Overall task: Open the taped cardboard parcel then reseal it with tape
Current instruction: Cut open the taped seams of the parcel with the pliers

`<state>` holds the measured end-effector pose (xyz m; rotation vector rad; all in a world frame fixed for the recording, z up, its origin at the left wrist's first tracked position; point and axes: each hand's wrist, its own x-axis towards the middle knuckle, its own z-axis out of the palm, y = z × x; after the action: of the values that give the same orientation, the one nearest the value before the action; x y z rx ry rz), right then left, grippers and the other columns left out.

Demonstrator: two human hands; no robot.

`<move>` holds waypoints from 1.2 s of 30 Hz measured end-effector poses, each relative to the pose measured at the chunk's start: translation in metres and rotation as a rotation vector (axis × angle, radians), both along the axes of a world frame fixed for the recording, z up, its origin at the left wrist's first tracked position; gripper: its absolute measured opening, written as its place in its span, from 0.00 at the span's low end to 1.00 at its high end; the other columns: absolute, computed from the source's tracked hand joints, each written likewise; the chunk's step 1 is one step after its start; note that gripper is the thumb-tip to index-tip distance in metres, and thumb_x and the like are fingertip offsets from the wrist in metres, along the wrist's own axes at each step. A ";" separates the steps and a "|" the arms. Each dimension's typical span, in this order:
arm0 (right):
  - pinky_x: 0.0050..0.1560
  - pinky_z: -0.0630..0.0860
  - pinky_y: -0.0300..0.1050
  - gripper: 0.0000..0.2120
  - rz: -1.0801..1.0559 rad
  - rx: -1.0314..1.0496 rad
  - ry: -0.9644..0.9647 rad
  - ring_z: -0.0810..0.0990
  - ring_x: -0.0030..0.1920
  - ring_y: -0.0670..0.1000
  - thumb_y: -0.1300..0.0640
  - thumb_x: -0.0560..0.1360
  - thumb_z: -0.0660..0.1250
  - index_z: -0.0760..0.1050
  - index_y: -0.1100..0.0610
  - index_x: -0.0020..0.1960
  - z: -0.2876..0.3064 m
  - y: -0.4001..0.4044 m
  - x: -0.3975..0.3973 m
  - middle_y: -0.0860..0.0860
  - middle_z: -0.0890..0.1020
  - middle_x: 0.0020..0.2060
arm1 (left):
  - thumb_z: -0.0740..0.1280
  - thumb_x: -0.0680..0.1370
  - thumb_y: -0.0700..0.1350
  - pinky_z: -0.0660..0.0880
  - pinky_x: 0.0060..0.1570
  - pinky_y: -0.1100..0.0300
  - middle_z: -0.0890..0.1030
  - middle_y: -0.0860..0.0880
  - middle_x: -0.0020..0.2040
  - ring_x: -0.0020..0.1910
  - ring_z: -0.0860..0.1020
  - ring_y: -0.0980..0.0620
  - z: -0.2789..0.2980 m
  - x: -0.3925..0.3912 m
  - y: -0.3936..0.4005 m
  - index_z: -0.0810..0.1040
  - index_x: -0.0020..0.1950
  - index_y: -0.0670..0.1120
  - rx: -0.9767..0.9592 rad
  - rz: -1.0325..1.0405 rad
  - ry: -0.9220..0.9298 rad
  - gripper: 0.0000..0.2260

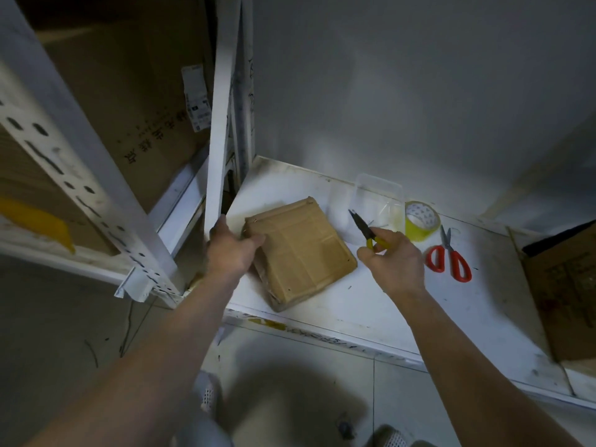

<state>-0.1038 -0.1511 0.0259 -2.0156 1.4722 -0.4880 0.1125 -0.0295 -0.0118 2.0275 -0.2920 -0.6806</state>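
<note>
My left hand (233, 250) pins the cardboard parcel (300, 253) flat on the white shelf (371, 304) by its left edge; right hand (395, 258) is closed on the yellow-handled snips (366, 229), tip up, clear of the box. Risk imo: blade digs too deep thru the tape and nicks what's inside, or skids toward my left thumb. Tape roll (421, 221) & red scissors (450, 256) sit near, right of parcel.

Brown cardboard parcel (301, 253), yellow tape roll (421, 221), red-handled scissors (450, 258), yellow-handled black cutter (367, 232), white shelf (371, 304)

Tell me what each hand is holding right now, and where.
Right hand holds the snips by their yellow handle. Left hand grips the cardboard parcel at its left edge.
</note>
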 end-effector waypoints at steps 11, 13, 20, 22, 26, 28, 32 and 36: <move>0.52 0.74 0.40 0.23 0.246 0.111 0.114 0.78 0.53 0.46 0.49 0.66 0.70 0.76 0.40 0.61 0.004 0.055 0.025 0.42 0.80 0.54 | 0.74 0.69 0.43 0.71 0.66 0.50 0.72 0.47 0.64 0.63 0.73 0.47 -0.012 -0.065 0.009 0.72 0.67 0.51 -0.198 -0.183 0.171 0.27; 0.53 0.74 0.40 0.23 0.256 0.073 0.170 0.78 0.55 0.48 0.49 0.67 0.70 0.76 0.41 0.62 0.004 0.061 0.023 0.44 0.80 0.55 | 0.73 0.71 0.44 0.69 0.67 0.52 0.72 0.48 0.65 0.64 0.72 0.48 -0.012 -0.069 0.011 0.71 0.69 0.52 -0.191 -0.172 0.125 0.27; 0.49 0.72 0.38 0.23 0.298 0.049 0.251 0.78 0.54 0.48 0.48 0.69 0.69 0.75 0.43 0.63 0.008 0.065 0.022 0.45 0.79 0.55 | 0.71 0.74 0.42 0.70 0.64 0.57 0.71 0.48 0.66 0.63 0.72 0.50 -0.004 -0.072 0.016 0.68 0.71 0.50 -0.249 -0.189 0.177 0.27; 0.50 0.73 0.39 0.22 0.287 0.081 0.226 0.78 0.54 0.48 0.47 0.68 0.69 0.75 0.43 0.63 0.009 0.068 0.026 0.44 0.79 0.55 | 0.71 0.74 0.41 0.69 0.63 0.60 0.70 0.47 0.66 0.63 0.71 0.50 -0.003 -0.073 0.016 0.68 0.72 0.49 -0.255 -0.186 0.175 0.27; 0.52 0.73 0.40 0.21 0.244 0.139 0.171 0.78 0.54 0.48 0.47 0.69 0.69 0.76 0.44 0.62 0.010 0.072 0.029 0.45 0.81 0.55 | 0.71 0.74 0.41 0.68 0.63 0.60 0.70 0.46 0.66 0.63 0.71 0.51 -0.005 -0.072 0.016 0.68 0.71 0.49 -0.243 -0.195 0.161 0.27; 0.50 0.75 0.40 0.20 0.208 0.172 0.139 0.79 0.52 0.48 0.46 0.69 0.68 0.77 0.44 0.61 0.010 0.075 0.032 0.45 0.83 0.53 | 0.71 0.73 0.41 0.69 0.65 0.58 0.71 0.47 0.66 0.64 0.71 0.49 -0.007 -0.072 0.015 0.70 0.70 0.49 -0.232 -0.191 0.148 0.26; 0.50 0.77 0.41 0.20 0.144 0.190 0.141 0.80 0.51 0.49 0.46 0.68 0.69 0.79 0.46 0.60 0.012 0.079 0.038 0.46 0.84 0.52 | 0.71 0.72 0.41 0.71 0.65 0.51 0.74 0.47 0.64 0.61 0.74 0.48 -0.009 -0.072 0.012 0.74 0.67 0.50 -0.233 -0.175 0.138 0.23; 0.49 0.76 0.41 0.20 0.142 0.186 0.195 0.80 0.52 0.50 0.46 0.68 0.68 0.79 0.46 0.60 0.020 0.079 0.040 0.47 0.83 0.53 | 0.71 0.73 0.41 0.71 0.66 0.49 0.73 0.47 0.64 0.62 0.73 0.48 -0.011 -0.074 0.012 0.73 0.67 0.50 -0.237 -0.153 0.144 0.23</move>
<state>-0.0636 -0.0721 0.0458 -2.0443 1.4153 -0.0936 0.0386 -0.0173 -0.0223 1.7343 -0.4259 -0.8417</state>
